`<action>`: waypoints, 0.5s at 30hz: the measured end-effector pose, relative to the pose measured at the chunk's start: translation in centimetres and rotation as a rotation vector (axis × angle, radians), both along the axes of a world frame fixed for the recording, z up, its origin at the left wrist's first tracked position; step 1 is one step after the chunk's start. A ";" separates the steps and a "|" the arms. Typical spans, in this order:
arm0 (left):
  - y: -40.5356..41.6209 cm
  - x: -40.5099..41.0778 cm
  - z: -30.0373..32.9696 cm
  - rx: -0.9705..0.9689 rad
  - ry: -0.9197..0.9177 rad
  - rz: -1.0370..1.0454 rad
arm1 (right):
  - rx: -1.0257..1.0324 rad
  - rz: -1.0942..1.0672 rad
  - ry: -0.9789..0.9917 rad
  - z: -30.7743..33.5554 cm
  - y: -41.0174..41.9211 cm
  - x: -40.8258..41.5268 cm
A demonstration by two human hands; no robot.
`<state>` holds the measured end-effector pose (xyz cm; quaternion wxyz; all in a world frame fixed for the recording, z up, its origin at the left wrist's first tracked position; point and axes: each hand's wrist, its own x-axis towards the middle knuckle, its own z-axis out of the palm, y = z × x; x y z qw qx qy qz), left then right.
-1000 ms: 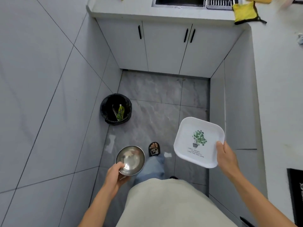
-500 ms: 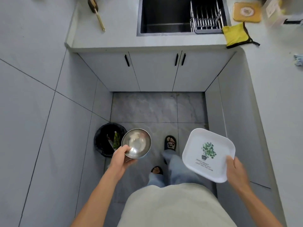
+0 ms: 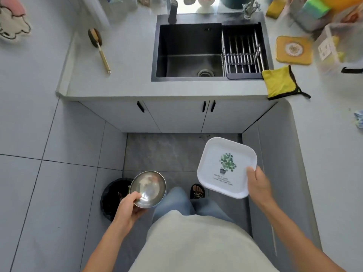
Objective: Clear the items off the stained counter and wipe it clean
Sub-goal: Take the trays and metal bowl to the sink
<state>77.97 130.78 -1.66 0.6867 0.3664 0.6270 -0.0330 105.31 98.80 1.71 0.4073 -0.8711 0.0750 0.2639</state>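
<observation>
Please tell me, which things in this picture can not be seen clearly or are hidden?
- Bin: head view, partly hidden behind the steel bowl and left hand; contents unreadable.
- Plate lettering: too small to read.
- Items at the top right: blurred and cut by the edge.
- Right hand: fingers hidden under the plate.
- Stains on the counter: none can be made out.

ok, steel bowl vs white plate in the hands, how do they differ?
The steel bowl is round, deep and shiny bare metal; the white plate is squarish with rounded corners, shallow and matte, with a green potted-plant print and text. The bowl is in the left hand, thumb over its rim; the plate is in the right hand, pinched at one corner. The plate looks broader. Both are held above the floor, insides facing up, short of the sink.
</observation>
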 end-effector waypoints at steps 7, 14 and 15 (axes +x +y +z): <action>5.6 4.9 -0.1 -0.008 0.027 0.065 | 0.016 0.046 -0.011 0.3 8.1 8.0; 13.4 15.9 0.1 0.001 -0.036 0.006 | -0.010 0.024 -0.001 0.0 13.3 14.0; 14.5 17.8 0.3 0.004 -0.053 -0.018 | -0.018 0.014 0.004 0.0 13.6 14.6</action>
